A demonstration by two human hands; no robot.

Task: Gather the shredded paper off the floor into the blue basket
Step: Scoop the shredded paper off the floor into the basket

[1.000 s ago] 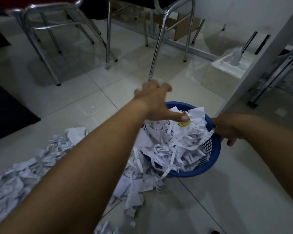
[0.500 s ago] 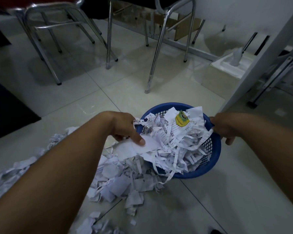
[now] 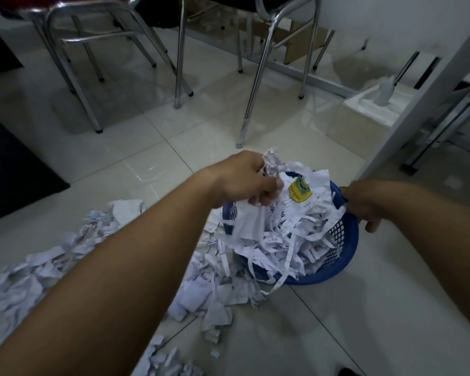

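Fingers point(image 3: 266, 195) of left hand point(image 3: 244, 180): clenched on handful of paper, held over near-left rim of basket.
Floor, far left to centre: shredded paper point(image 3: 73, 256) in loose trail, thickest beside basket, touching its base; more scraps point(image 3: 171, 360) at lower edge.
Centre right: blue basket point(image 3: 347, 248), heaped above rim, strips hanging over near side.
Right: right hand point(image 3: 364, 204) gripping far-right rim.
Progress, by estimate: about half gathered; floor trail still to collect.
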